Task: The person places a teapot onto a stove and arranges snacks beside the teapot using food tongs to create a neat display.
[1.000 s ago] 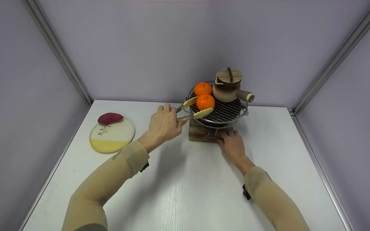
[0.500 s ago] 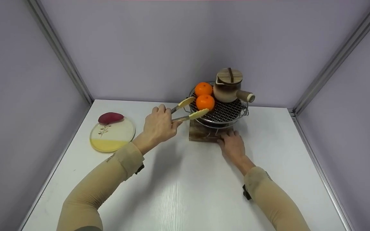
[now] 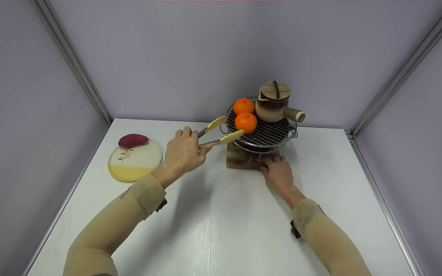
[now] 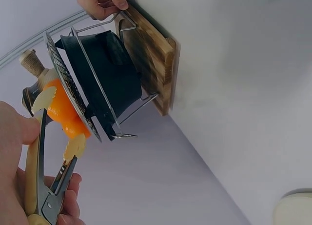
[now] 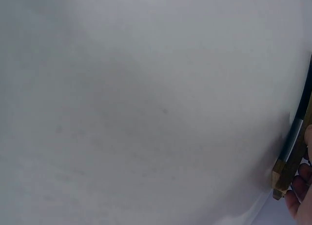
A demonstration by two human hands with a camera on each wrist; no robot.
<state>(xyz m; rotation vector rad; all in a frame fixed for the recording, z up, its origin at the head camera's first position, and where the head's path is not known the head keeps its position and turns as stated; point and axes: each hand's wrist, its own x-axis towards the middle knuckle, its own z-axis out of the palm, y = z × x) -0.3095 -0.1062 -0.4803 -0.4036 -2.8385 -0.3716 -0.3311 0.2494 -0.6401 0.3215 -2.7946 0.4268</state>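
My left hand [image 3: 182,153] grips a pair of tongs [image 3: 231,137] with yellow scalloped tips. The tongs are spread, with nothing between their tips, just left of the round wire grill [image 3: 269,135]. Two oranges [image 3: 246,123] sit on the mesh, one behind the other, beside a brown side-handled teapot [image 3: 269,110] with a wooden lid. In the left wrist view a black bowl-shaped stove [image 4: 100,71] stands under the mesh in a wire frame. Below it lies a wooden board [image 3: 240,159]. My right hand [image 3: 278,174] holds the board's near right edge; some fingers are hidden.
On the left of the white table [image 3: 236,222], a cream and yellow plate [image 3: 144,157] carries a dark red sweet-potato-shaped item [image 3: 133,140] at its back rim. Grey walls close off the back and both sides.
My left hand has drawn the tongs back to the left and slightly toward me, away from the front orange. The right hand stays at the board, and the oranges keep their places.
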